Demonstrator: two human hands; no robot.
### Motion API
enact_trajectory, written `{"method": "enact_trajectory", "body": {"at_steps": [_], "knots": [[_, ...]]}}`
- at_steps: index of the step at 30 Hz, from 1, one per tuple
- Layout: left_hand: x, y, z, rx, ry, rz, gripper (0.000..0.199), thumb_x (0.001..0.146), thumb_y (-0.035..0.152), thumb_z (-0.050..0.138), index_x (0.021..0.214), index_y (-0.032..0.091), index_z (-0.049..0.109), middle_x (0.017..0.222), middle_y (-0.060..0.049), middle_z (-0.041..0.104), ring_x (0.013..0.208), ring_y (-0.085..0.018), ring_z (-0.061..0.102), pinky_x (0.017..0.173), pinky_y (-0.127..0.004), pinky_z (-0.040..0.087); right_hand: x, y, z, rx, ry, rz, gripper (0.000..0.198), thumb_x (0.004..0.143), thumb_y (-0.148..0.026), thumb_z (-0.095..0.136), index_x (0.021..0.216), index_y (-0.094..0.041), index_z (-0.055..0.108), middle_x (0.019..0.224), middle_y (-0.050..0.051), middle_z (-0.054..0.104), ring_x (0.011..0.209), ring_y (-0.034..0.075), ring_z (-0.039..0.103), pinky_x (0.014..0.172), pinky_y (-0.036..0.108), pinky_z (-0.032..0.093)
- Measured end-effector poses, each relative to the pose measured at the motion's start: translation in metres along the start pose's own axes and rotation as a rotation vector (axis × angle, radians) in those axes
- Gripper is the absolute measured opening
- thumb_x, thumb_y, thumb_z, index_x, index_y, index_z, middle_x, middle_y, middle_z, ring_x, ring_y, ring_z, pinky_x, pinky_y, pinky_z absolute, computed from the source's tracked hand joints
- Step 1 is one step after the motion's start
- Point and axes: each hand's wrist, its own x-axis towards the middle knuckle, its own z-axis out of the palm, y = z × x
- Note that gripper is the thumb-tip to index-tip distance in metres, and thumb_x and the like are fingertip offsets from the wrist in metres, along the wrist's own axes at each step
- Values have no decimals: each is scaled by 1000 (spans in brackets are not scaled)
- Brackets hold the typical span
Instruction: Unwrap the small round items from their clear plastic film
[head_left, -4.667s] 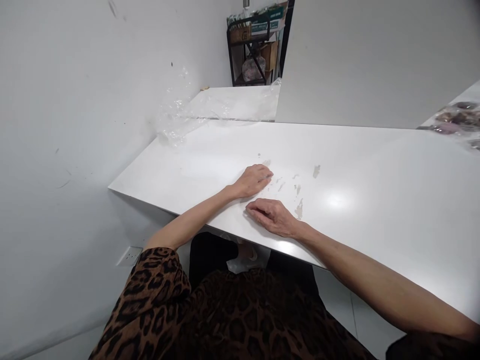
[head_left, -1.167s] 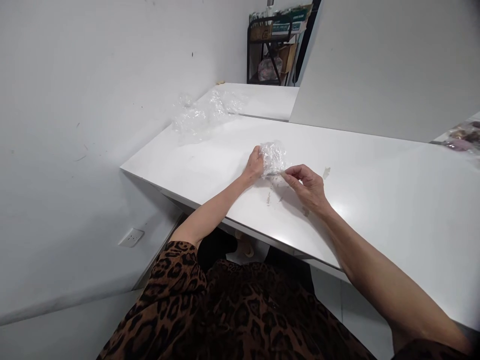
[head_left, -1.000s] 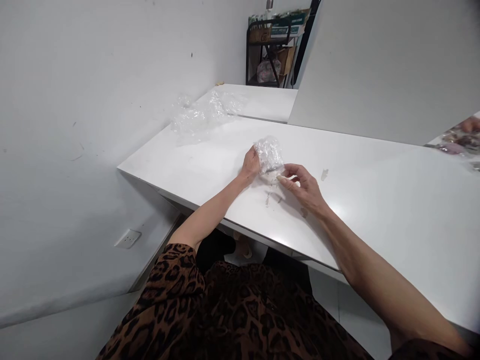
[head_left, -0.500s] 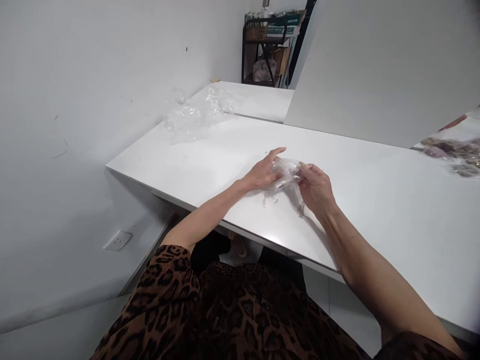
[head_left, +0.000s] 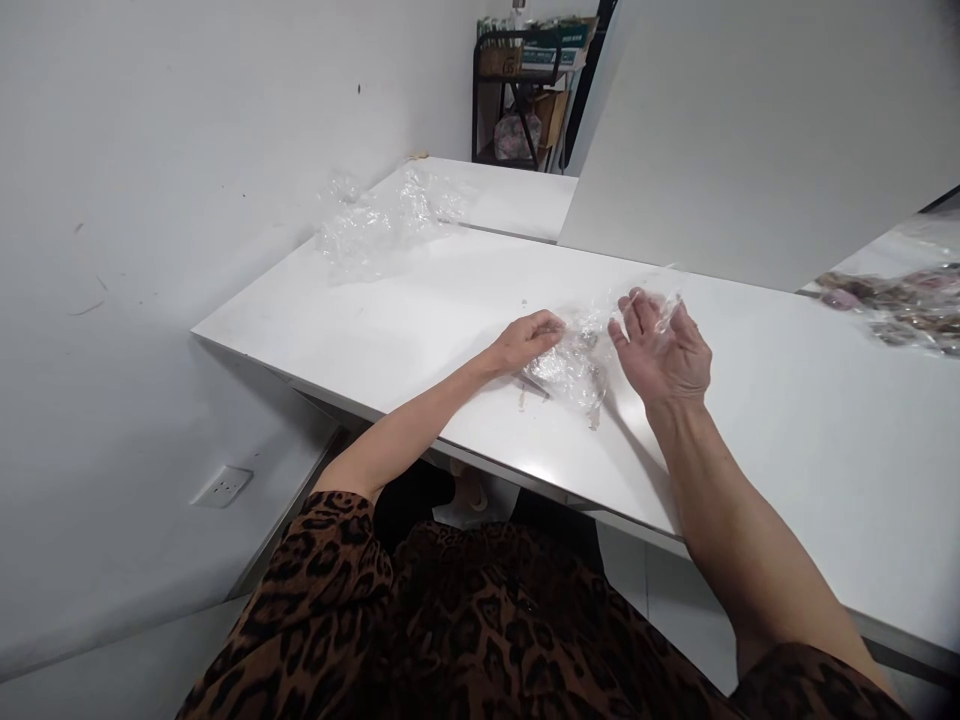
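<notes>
A crinkled clear plastic bag [head_left: 574, 370] lies just above the white table, stretched between my two hands. At its left side, my left hand [head_left: 529, 340] is closed, its curled fingers gripping the film. My right hand [head_left: 664, 350] is raised at the right end of the bag, palm turned up and fingers spread. Thin film lies across or around those right fingers; whether they are inside the bag or behind it I cannot tell. Small dark marks or scraps show on the tabletop beneath the bag.
A heap of loose clear plastic [head_left: 390, 220] rests at the table's far left, by the wall. On the right lie bagged brownish and pink items [head_left: 900, 300]. A grey panel [head_left: 750, 130] rises behind the white table [head_left: 420, 350]. Beyond stands a black shelf [head_left: 517, 90] with boxes.
My right hand has let go of its pinch, turned palm up and moved up and right with its fingers spread. The bag is spread wider. My left fingers have curled in on it.
</notes>
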Motion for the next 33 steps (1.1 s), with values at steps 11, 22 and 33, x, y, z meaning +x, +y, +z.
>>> {"method": "enact_trajectory", "body": {"at_steps": [11,22,33], "knots": [[7,8,-7,-269,365,-63,7,90,13,70,88,16,64,76,3,62,69,-9,52,73,-24,42,3,19,2,-113,6,280,51,73,-64,83,100,-27,61,109,10,66,93,25,66,70,39,63],[-39,21,-3,311,307,433,32,101,52,63,99,20,69,118,-11,76,119,-23,70,102,-38,53,-5,13,24,-15,225,390,17,80,1,67,75,-15,64,67,2,65,53,9,60,47,18,53],[-123,31,29,861,-544,606,46,98,63,61,113,21,73,129,-12,76,132,-31,65,122,-57,39,-14,3,33,-250,108,403,22,89,-27,80,93,-21,59,91,6,69,65,14,63,49,25,53]]}}
